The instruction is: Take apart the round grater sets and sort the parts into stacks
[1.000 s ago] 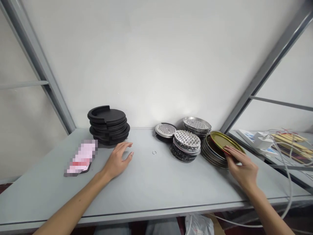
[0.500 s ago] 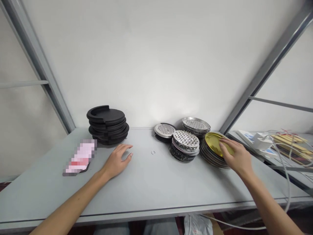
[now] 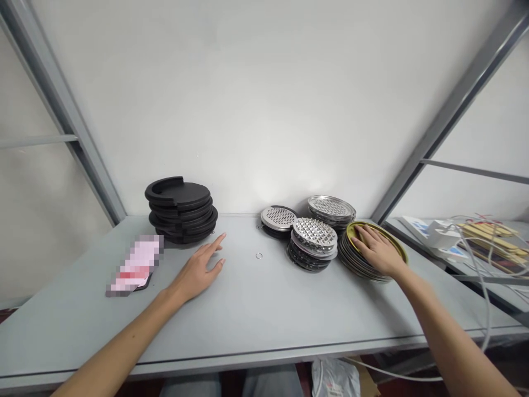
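My left hand (image 3: pixel 199 274) rests on the grey table, fingers apart and holding nothing, in front of a stack of black round holders (image 3: pixel 182 212). Over on the right, my right hand (image 3: pixel 378 251) lies flat, fingers spread, on the gold round lid-like disc (image 3: pixel 397 246) that tops a stack of round discs. Just left of that stack stands a pile of round metal grater plates (image 3: pixel 314 234) with raised teeth. Behind it is a pile of rimmed perforated plates (image 3: pixel 330 208). A round grater plate with holes (image 3: pixel 279 217) sits in a black holder. A small metal ring (image 3: pixel 259 256) lies between my hands.
A phone (image 3: pixel 136 264), partly pixelated, lies at the left of the table (image 3: pixel 248 320). Grey metal frame posts (image 3: pixel 450 110) stand at both sides against the wall. Beyond the right post are white cables, a white adapter (image 3: pixel 444 237) and yellow pieces. A plastic bag (image 3: pixel 334 379) is below the table edge.
My right hand has moved left and slightly up across the gold disc, and its fingers now lie flat and spread. My left hand has stayed put, its fingers slightly more raised.
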A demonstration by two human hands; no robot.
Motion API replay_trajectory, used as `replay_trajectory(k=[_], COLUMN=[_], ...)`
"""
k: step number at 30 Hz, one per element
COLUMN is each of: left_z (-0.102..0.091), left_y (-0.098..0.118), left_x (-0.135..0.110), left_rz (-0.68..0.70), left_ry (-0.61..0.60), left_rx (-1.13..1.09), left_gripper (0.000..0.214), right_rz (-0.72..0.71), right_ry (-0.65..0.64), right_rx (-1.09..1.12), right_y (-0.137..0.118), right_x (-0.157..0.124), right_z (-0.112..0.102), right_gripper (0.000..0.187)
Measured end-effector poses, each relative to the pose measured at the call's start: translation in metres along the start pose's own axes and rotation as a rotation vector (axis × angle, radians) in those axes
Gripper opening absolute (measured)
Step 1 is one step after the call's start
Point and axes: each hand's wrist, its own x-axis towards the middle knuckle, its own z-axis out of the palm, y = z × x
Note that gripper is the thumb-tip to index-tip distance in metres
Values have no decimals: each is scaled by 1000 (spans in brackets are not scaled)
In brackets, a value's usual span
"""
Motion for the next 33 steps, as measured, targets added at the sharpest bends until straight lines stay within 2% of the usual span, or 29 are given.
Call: replay_trajectory(k=[3,8,13,18,22,25,27,30,32,33], left_z=[1,5,7,6,5,5,4,3,2,2], left_y=[-2,-5,-8,-10,-10,-8,-7,-6,-5,-5], left_x=[0,-1,-2,-2,-2,-1,-1,0,0,0], left_rz=[-22,-21,-20,5,7,32,47,60,72,78], left_ry=[9,-16,-19,3,9,9,1,-13,-25,-33], left_rx=[-11,5,-11,-5,-3,-1,1,12,22,27], left_gripper=[63,64,58,55,52,48,46,41,38,36], right_rz=[22,34,2,82,124,98,76,38,-133,-286], right_ry=[-86,-112,-15,150,83,41,111,386,524,517], right_rx=[15,33,123,218,189,175,187,278,402,470], right_y=[-2,-8,-12,-20,-20,-17,-22,-50,-85,-105], right_x=[-1,0,-2,-12,-12,-8,-8,-20,-33,-39], right_z=[-2,-10,-17,-25,-31,-37,-43,-56,-64,-67], right_gripper=[57,59,56,51,46,44,43,39,32,28])
